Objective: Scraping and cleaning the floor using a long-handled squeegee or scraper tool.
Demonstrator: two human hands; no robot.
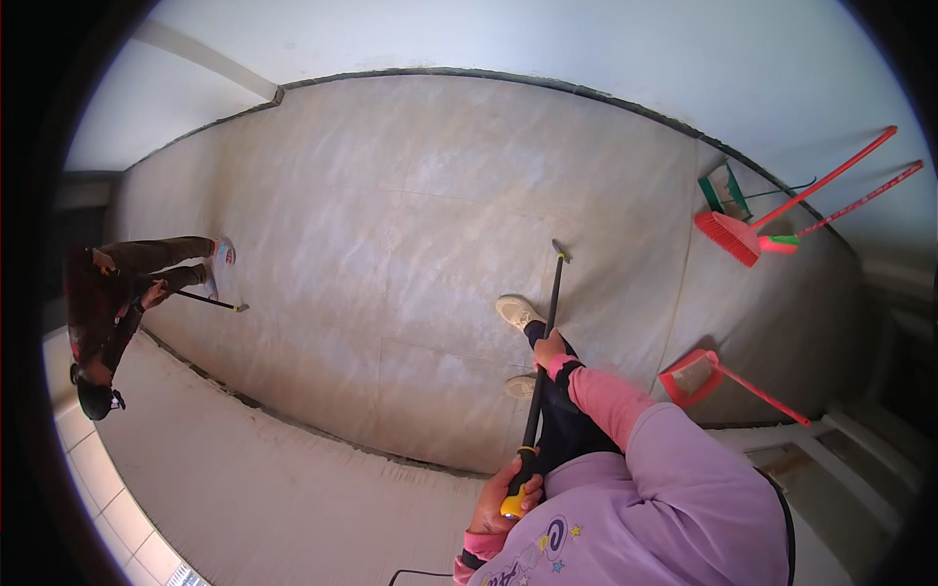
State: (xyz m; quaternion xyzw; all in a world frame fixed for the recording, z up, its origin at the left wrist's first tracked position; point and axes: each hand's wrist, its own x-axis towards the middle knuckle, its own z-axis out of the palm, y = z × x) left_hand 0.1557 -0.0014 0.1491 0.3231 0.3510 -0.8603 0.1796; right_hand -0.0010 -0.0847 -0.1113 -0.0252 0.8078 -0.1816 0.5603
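Both hands hold one long-handled scraper (558, 293), its dark shaft slanting up and away from my body. My left hand (492, 505) wraps the black and yellow grip at the near end, close to my shirt. Farther down the shaft, my right hand (547, 350) grips it near my knee. At the far end, the small blade head (561, 251) meets or hovers just over the grey tiled floor (440, 220); I cannot tell which. One beige shoe (517, 313) is beside the shaft, and the other shoe (520, 387) is partly hidden.
At the left, a person (110, 315) stands holding a similar long-handled tool (212, 299). A red broom (729, 234), a pink-and-green brush (780, 244) and a green dustpan (725, 189) are by the right wall. A red dustpan (689, 377) lies nearer. Dark gaps edge the walls.
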